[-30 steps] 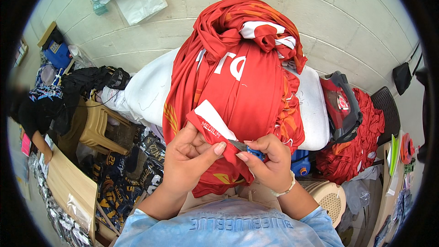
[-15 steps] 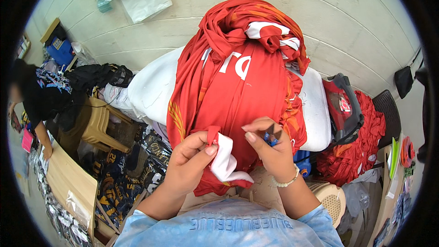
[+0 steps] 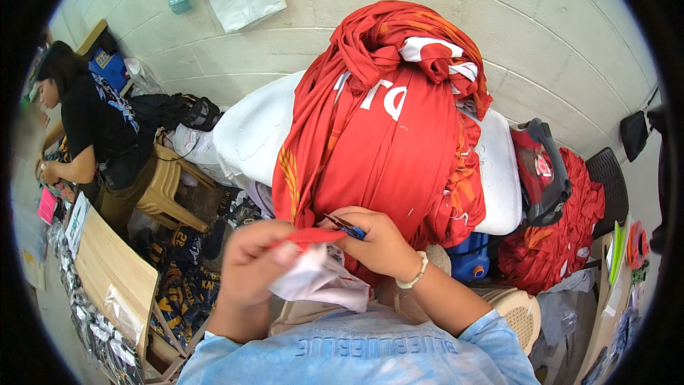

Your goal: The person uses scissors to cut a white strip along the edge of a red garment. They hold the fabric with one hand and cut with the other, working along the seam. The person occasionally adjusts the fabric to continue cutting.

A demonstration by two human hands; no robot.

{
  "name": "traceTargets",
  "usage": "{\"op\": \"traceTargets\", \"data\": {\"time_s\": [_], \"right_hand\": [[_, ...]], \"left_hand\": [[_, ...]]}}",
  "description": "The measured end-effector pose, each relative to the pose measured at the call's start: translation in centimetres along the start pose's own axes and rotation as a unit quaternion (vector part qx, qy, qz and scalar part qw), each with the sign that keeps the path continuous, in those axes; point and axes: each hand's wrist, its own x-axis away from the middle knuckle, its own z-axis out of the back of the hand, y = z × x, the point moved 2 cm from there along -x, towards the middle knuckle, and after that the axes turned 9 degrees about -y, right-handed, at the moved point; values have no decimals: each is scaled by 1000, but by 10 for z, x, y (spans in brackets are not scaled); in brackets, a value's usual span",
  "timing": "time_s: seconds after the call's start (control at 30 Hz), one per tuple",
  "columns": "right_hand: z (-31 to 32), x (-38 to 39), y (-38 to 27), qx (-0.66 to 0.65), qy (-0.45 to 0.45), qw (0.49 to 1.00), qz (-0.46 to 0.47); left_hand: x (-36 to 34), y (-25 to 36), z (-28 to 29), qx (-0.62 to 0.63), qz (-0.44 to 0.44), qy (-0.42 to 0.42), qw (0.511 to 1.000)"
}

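My left hand [image 3: 253, 267], blurred, is closed on a red-and-white piece of fabric [image 3: 317, 285] at lower middle, its red edge stretched toward my right hand. My right hand [image 3: 377, 246] grips blue-handled thread snips [image 3: 349, 229] with a dark blade, its fingers at the red edge of the piece. Behind both hands a large draped pile of red jerseys [image 3: 367, 164] with white and orange patterns lies over a white padded surface [image 3: 246, 132].
A co-worker [image 3: 92, 142] in black stands at left, by a yellow chair [image 3: 174, 210] and wooden board [image 3: 107, 264]. At right are a grey-and-red bag [image 3: 534, 171], more red garments [image 3: 541, 257], a blue container [image 3: 467, 257] and a stool [image 3: 516, 306]. A block wall [image 3: 541, 28] rises behind.
My left hand has moved left and down with the fabric, drawing it out. My right hand has moved down and left with the snips. The co-worker has straightened and moved into fuller view.
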Motion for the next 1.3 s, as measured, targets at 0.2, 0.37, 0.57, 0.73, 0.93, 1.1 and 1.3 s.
{"op": "traceTargets", "data": {"time_s": [0.2,0.37,0.57,0.73,0.93,1.1,1.3], "right_hand": [[50,33,-29,-72,54,989,-118],[102,49,-77,-13,222,974,-50],[117,33,-114,94,234,967,-30],[116,9,-129,207,240,948,34],[111,-42,-146,309,188,927,103],[96,-81,-138,314,93,920,216],[76,12,-98,206,232,948,66]], "left_hand": [[17,21,43,56,-118,173,976],[24,8,44,-73,-1,60,995],[18,-16,23,-59,93,-41,993],[10,-22,6,-42,107,-151,982],[-12,-33,-31,-42,118,-110,986],[-55,-43,-54,240,138,-89,957],[-61,-47,-53,370,106,10,923]]}}
